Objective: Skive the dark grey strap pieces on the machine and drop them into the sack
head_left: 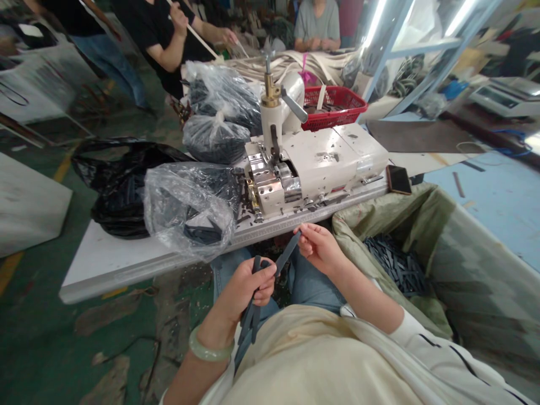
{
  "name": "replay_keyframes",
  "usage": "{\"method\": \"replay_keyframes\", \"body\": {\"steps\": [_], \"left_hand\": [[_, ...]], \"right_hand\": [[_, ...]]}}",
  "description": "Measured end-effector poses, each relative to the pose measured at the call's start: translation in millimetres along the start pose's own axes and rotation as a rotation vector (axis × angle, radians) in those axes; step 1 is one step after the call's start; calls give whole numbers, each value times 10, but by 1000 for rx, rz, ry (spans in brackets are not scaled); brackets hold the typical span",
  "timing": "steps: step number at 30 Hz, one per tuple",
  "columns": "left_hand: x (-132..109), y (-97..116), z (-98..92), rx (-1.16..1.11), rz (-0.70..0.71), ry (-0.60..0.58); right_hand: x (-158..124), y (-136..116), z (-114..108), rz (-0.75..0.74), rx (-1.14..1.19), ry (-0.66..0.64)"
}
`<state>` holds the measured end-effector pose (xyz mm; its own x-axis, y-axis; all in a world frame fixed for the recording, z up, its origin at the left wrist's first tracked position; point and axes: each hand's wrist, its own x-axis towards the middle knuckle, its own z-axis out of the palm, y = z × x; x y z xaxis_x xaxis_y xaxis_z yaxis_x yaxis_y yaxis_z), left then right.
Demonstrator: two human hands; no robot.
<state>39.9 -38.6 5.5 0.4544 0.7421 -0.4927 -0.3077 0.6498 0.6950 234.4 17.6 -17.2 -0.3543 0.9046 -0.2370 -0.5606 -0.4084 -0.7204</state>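
Observation:
Below the front edge of the table, over my lap, my left hand (248,284) is closed around several dark grey strips (252,320) that hang down out of the fist. My right hand (318,246) pinches the far end of one dark grey strip (288,253), whose near end meets the left thumb. Beyond both hands stands a white skiving machine (333,160) with dark scraps scattered on and around it. A clear plastic bag (189,208) with dark pieces in it lies left of the machine.
A black bag (122,185) and more filled clear bags (217,135) sit at the left. To my right is a green-lined bin (350,219) of dark strips. A phone (399,179) and red basket (333,121) lie beyond. Other people stand or sit behind the table.

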Motion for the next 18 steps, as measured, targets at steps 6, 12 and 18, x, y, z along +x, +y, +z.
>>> {"method": "replay_keyframes", "body": {"steps": [6,12,18], "left_hand": [[49,-17,7,-41,-127,-106],[30,-30,-45,-17,-46,-9],[61,-35,-95,53,-24,43]], "right_hand": [[-77,95,55,-43,-171,-285],[-19,140,47,-67,-220,-84],[32,161,49,-33,-236,-34]]}}
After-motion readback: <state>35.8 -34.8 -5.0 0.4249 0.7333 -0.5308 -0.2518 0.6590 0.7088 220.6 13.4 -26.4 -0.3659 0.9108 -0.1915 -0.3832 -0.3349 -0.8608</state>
